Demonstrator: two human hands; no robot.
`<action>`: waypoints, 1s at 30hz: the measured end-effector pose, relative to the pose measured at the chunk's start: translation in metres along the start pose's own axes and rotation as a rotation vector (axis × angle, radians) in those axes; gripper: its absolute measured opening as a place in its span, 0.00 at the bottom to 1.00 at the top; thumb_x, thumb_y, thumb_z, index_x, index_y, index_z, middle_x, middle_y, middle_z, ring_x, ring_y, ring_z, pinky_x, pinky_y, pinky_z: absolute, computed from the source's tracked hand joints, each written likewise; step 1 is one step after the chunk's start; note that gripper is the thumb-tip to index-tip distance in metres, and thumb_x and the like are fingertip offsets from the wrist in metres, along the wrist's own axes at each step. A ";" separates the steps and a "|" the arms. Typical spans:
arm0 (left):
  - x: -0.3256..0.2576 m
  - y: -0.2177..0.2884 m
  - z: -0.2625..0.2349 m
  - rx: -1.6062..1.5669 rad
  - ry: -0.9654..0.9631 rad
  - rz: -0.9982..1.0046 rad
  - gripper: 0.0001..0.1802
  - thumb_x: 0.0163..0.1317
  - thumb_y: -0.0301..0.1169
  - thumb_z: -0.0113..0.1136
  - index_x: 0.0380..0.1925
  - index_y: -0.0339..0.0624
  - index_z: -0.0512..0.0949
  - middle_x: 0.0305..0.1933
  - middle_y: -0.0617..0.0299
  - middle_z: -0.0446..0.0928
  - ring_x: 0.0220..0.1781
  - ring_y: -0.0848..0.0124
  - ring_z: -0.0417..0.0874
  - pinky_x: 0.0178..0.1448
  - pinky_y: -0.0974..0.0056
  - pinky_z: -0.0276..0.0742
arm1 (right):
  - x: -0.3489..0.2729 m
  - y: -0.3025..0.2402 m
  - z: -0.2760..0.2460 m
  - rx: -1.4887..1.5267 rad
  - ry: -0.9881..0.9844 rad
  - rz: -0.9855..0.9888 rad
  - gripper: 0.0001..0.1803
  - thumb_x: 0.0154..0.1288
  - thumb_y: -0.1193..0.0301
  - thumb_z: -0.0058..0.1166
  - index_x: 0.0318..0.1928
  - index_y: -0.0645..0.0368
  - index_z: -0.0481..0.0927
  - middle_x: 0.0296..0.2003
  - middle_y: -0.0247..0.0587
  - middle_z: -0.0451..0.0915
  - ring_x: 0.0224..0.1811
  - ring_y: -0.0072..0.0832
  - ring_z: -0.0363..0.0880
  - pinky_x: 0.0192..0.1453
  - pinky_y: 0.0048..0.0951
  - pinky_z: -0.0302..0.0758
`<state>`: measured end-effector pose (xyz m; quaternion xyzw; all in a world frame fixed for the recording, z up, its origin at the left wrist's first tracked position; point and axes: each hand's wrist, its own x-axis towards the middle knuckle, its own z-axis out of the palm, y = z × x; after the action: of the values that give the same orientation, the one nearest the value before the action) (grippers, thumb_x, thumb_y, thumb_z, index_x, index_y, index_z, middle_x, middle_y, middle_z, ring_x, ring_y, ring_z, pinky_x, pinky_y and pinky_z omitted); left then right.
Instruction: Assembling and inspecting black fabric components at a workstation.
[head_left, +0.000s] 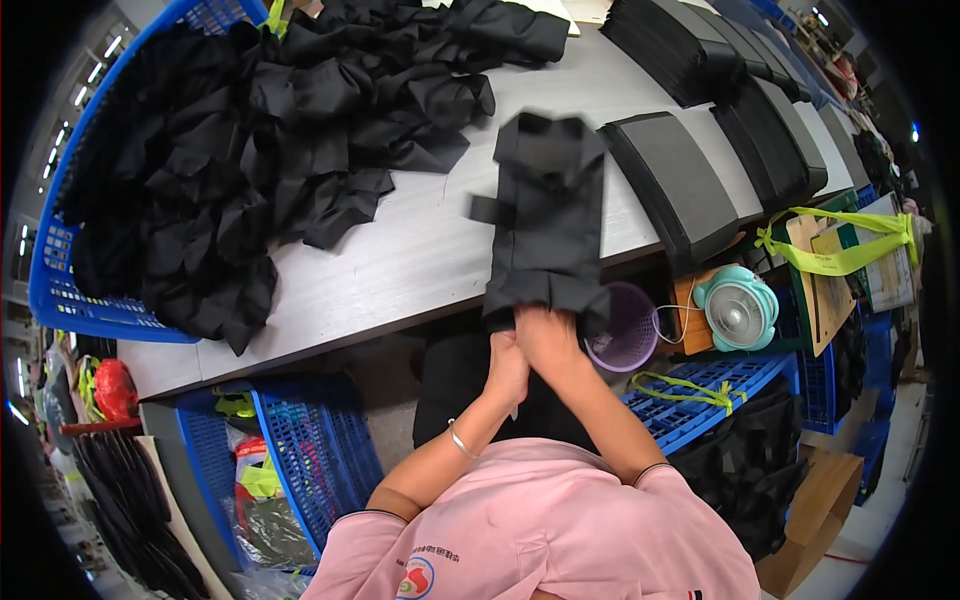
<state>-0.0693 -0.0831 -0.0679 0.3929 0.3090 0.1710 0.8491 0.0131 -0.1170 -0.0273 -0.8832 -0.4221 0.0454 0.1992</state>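
Observation:
A black fabric piece shaped like a boxy bag [548, 215] stretches away from my hands over the table's near edge. Its far end is blurred, and a short strap-like tab sticks out on its left. My left hand [508, 368] is closed at the near edge of the cloth, a bracelet on its wrist. Just right of it and touching it, my right hand [545, 340] reaches into the near end of the black piece, where cloth hides its fingers. A large heap of crumpled black fabric pieces [300, 120] lies to the left on the table.
Stacks of flat black pieces [675, 180] stand at the right of the pale table [350, 285]. A blue basket [120, 310] borders the heap. Below the table edge are a purple bin [632, 325], a turquoise fan [738, 310] and blue crates [320, 450] on both sides.

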 end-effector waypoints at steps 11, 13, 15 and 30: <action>-0.015 -0.001 0.003 0.217 0.095 0.132 0.15 0.70 0.26 0.52 0.24 0.30 0.77 0.24 0.68 0.77 0.28 0.80 0.72 0.31 0.68 0.69 | 0.007 0.006 -0.005 -0.027 0.007 0.015 0.18 0.72 0.54 0.50 0.49 0.54 0.80 0.41 0.47 0.81 0.44 0.48 0.79 0.49 0.53 0.70; -0.021 -0.006 -0.016 0.366 0.012 0.132 0.11 0.71 0.24 0.51 0.31 0.30 0.79 0.28 0.67 0.80 0.30 0.79 0.75 0.36 0.69 0.73 | 0.001 -0.001 -0.010 -0.041 -0.041 0.031 0.19 0.73 0.53 0.49 0.50 0.53 0.80 0.43 0.47 0.81 0.46 0.49 0.79 0.50 0.54 0.71; -0.031 0.002 -0.017 0.380 0.096 0.121 0.07 0.70 0.22 0.53 0.40 0.31 0.80 0.37 0.63 0.81 0.36 0.79 0.77 0.43 0.70 0.75 | -0.004 0.000 -0.010 -0.017 -0.052 0.043 0.19 0.73 0.53 0.49 0.50 0.53 0.80 0.44 0.47 0.81 0.47 0.49 0.79 0.51 0.54 0.71; 0.103 0.110 0.055 1.438 -0.806 0.823 0.31 0.60 0.12 0.49 0.65 0.36 0.70 0.70 0.44 0.69 0.76 0.52 0.64 0.76 0.55 0.64 | -0.032 0.040 -0.005 0.140 -0.195 -0.149 0.12 0.64 0.67 0.56 0.42 0.64 0.80 0.41 0.52 0.77 0.49 0.47 0.77 0.54 0.42 0.79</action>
<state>0.0393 0.0106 0.0050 0.9349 -0.1423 0.0765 0.3160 0.0235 -0.1654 -0.0413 -0.8246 -0.4999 0.1454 0.2213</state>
